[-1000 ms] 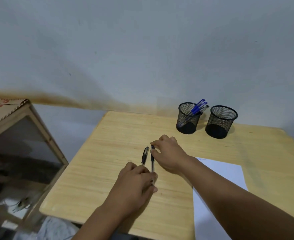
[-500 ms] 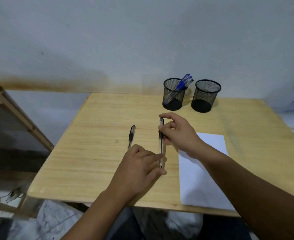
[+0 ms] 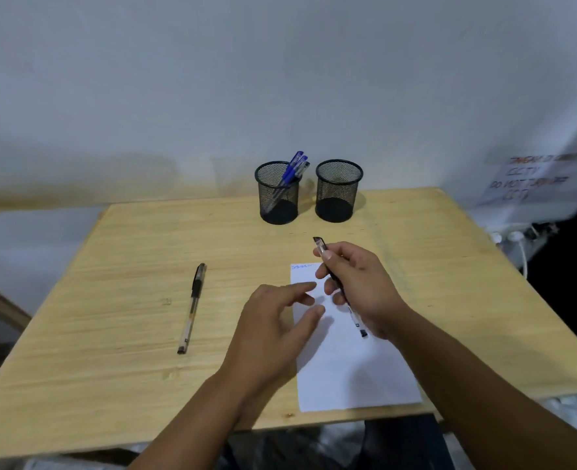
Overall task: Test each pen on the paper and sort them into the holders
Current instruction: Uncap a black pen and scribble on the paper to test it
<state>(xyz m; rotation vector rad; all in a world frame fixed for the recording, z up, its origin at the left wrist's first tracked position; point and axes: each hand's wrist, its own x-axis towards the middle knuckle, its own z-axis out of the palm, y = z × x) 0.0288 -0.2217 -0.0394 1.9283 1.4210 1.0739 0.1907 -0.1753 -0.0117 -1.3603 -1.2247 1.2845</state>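
Your right hand (image 3: pixel 358 286) held the black pen (image 3: pixel 339 286) in a pinching grip over the paper (image 3: pixel 348 374) near the bench's front edge; your left hand (image 3: pixel 273 327) hovered slack. Uncapping it first seemed wise.

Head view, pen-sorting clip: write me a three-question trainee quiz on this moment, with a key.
1. True or false: both black mesh holders contain pens.
2. Which hand grips a black-capped clear pen over the white paper sheet?
3. How many pens lie loose on the wooden table?

Key:
1. False: the left holder has blue pens; the right holder looks empty.
2. The right hand; the left hand holds nothing.
3. One, the black-grip pen.
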